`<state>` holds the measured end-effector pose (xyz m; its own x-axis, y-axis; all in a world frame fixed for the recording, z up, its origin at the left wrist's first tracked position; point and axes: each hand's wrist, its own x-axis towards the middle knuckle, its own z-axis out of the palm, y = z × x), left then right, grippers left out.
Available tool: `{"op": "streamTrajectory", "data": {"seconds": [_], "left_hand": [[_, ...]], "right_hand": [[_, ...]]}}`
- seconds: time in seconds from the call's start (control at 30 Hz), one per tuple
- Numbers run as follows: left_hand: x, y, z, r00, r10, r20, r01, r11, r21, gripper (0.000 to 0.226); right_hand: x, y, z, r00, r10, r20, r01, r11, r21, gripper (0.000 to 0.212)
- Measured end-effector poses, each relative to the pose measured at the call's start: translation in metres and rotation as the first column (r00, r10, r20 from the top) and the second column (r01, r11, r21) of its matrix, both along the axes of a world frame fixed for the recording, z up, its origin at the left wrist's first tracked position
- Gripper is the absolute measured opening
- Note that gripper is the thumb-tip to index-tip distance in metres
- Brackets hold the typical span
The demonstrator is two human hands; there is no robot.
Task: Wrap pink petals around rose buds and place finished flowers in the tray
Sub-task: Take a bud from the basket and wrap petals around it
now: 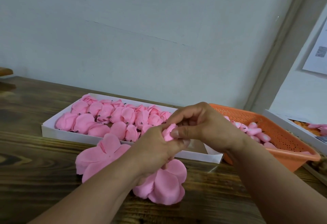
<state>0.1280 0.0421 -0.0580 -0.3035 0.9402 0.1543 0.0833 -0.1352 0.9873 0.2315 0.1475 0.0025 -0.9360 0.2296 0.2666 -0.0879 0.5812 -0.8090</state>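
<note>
**Petal Wrap in Progress, Bud Held Above the Table**

The rose bud [169,132] sits between both hands, just in front of the white tray [46,129] of finished flowers [113,117]. To wrap well, keep the bud pinned and draw each petal snug and evenly overlapped. The left hand [155,150] curls closed around the bud's base, with a petal cluster [163,184] hanging below it. The right hand [200,126] pinches the bud's top, fingers bent. Loose petals [99,158] lie on the wooden table [35,179]; an orange basket [283,140] stands right.
</note>
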Motion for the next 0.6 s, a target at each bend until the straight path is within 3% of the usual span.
{"op": "streamTrajectory", "data": {"seconds": [0.07, 0.13, 0.2, 0.23, 0.3, 0.37, 0.6], "left_hand": [[-0.003, 0.0, -0.001, 0.998, 0.0, 0.056, 0.001, 1.0, -0.029, 0.018], [-0.008, -0.001, 0.004, 0.998, 0.067, 0.02, -0.066, 0.996, -0.055, 0.064], [-0.017, -0.002, 0.01, 0.958, 0.28, -0.068, -0.283, 0.959, -0.027, 0.107], [-0.024, -0.002, 0.012, 0.908, 0.412, -0.08, -0.412, 0.911, 0.011, 0.107], [-0.041, 0.0, 0.013, 0.775, 0.63, -0.046, -0.624, 0.775, 0.1, 0.082], [-0.052, 0.004, 0.009, 0.691, 0.722, -0.036, -0.711, 0.688, 0.144, 0.056], [-0.052, 0.01, 0.0, 0.684, 0.727, -0.053, -0.711, 0.682, 0.175, 0.039]], "right_hand": [[-0.005, 0.001, -0.005, 1.0, -0.011, -0.019, 0.01, 0.999, -0.036, 0.01], [-0.012, 0.009, -0.006, 0.998, -0.054, -0.028, 0.053, 0.997, -0.047, 0.008], [-0.019, 0.029, -0.002, 0.977, -0.204, -0.059, 0.201, 0.978, -0.05, 0.014], [-0.022, 0.043, 0.001, 0.952, -0.298, -0.074, 0.296, 0.955, -0.036, 0.017], [-0.028, 0.065, 0.002, 0.9, -0.434, -0.048, 0.436, 0.899, 0.041, 0.013], [-0.036, 0.08, -0.006, 0.864, -0.503, 0.042, 0.498, 0.863, 0.082, 0.011], [-0.061, 0.096, -0.042, 0.795, -0.482, 0.368, 0.497, 0.866, 0.059, 0.02]]}}
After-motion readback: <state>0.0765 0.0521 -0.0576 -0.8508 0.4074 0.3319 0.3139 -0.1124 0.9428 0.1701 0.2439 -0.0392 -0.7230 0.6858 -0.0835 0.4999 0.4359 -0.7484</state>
